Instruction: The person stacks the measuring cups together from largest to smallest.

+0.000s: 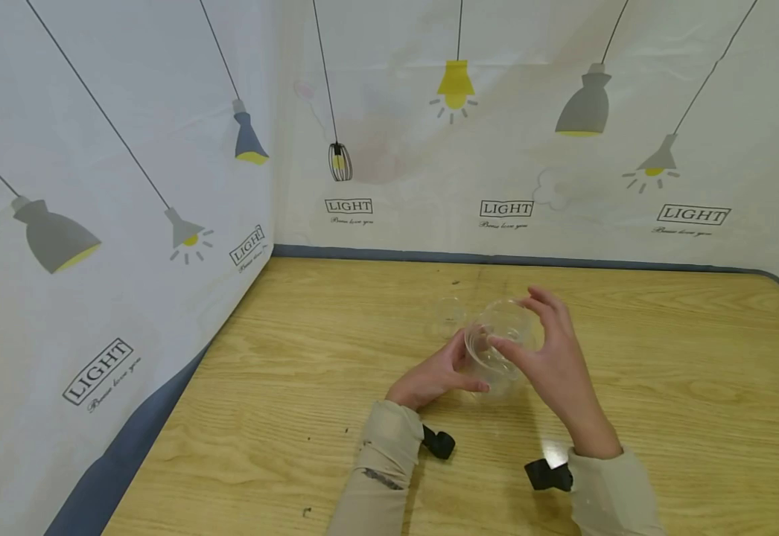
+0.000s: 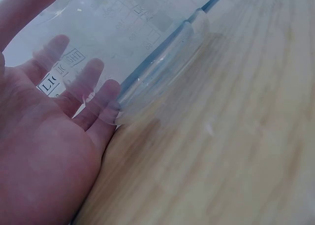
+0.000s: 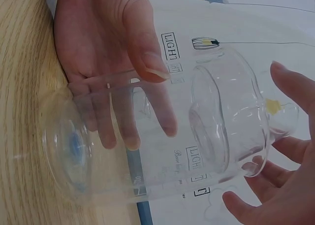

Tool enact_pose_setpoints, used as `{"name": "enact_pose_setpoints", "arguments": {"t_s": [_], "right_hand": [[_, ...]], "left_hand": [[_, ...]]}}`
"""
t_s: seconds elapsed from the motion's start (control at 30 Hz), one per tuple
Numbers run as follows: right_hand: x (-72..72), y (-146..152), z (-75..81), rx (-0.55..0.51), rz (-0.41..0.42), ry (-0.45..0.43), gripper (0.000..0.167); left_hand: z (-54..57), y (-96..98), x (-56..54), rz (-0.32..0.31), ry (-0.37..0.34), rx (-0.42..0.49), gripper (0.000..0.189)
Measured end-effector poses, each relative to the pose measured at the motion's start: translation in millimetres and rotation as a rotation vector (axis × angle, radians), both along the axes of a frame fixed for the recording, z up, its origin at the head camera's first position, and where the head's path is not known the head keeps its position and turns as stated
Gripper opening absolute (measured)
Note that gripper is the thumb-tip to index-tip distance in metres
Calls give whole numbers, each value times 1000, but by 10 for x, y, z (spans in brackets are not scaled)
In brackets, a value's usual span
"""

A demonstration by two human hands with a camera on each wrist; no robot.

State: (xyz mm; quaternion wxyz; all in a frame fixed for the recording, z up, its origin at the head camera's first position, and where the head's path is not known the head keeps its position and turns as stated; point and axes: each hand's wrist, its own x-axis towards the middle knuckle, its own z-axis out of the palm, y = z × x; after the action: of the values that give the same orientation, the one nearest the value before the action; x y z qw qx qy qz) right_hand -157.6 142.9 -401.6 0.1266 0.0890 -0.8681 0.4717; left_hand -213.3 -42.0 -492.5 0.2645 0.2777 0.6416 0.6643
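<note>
My left hand (image 1: 433, 376) holds a tall clear beaker (image 3: 142, 151) with printed markings, its thumb on the near side and its fingers behind the wall. In the right wrist view the beaker's base stands over the wood at left, and a smaller clear cup (image 3: 224, 116) sits at its mouth. My right hand (image 1: 553, 361) is spread at the cup's rim. Its thumb stands a little off the rim in the right wrist view, while other fingertips overlap the edge. In the left wrist view, left fingers (image 2: 91, 77) lie along the clear wall.
Another small clear vessel (image 1: 451, 311) stands on the wooden table (image 1: 282, 417) just beyond the hands. A pale sheet printed with lamps (image 1: 403, 171) rises along the table's back and left edges. Black straps (image 1: 439, 442) hang at both wrists.
</note>
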Motion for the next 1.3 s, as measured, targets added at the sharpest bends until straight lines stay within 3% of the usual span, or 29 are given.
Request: {"name": "enact_pose_setpoints", "arguments": {"t_s": [0.37,0.7,1.3], "right_hand": [[-7,15,-9,61,34,-44,68],[0,18,11,134,46,-64,70],[6,20,1,250,48,-82,71]], "left_hand": [[35,-10,22,7,-13,-5,92],[246,-26,109,1,-24,-8,89],[235,-19,109,23,-23,-48,89]]}}
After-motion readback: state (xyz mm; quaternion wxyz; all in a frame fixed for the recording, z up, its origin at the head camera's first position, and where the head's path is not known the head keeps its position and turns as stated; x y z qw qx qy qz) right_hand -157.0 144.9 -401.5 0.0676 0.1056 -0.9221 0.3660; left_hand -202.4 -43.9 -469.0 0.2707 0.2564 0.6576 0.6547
